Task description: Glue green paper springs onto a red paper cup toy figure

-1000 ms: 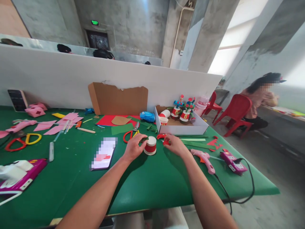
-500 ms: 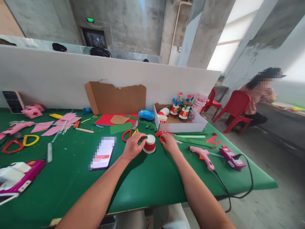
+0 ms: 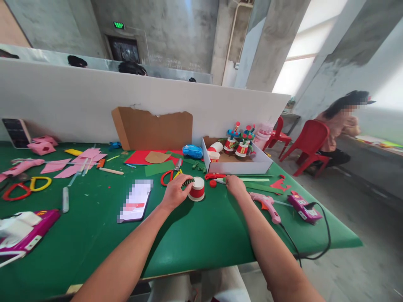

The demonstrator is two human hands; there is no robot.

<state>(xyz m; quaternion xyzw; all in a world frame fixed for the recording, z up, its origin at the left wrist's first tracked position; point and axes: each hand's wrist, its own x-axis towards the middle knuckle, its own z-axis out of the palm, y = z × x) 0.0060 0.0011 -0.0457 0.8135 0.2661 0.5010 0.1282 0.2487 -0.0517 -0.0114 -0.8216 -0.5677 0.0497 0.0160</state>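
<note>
A small white paper cup (image 3: 198,193) with a red band stands upside down on the green table. My left hand (image 3: 174,193) is closed on a dark green folded paper spring (image 3: 188,182), with the fingertips against the cup's left side. My right hand (image 3: 236,187) rests to the right of the cup, its fingers curled down over the table. Whatever those fingers hold, if anything, is hidden. Just left of them lie a small red round piece (image 3: 213,183) and a red-handled tool (image 3: 215,176). A green paper strip (image 3: 262,187) extends to the right.
A pink glue gun (image 3: 267,205) and a purple power strip (image 3: 304,208) with a cord lie right. Behind stands a white box (image 3: 239,168) holding cup figures. Scissors (image 3: 171,176) and a phone (image 3: 135,201) lie left. A seated person (image 3: 341,121) is far right.
My right hand has moved right, off the small red round piece, which now shows on the table. My left hand stays at the cup with the paper spring.
</note>
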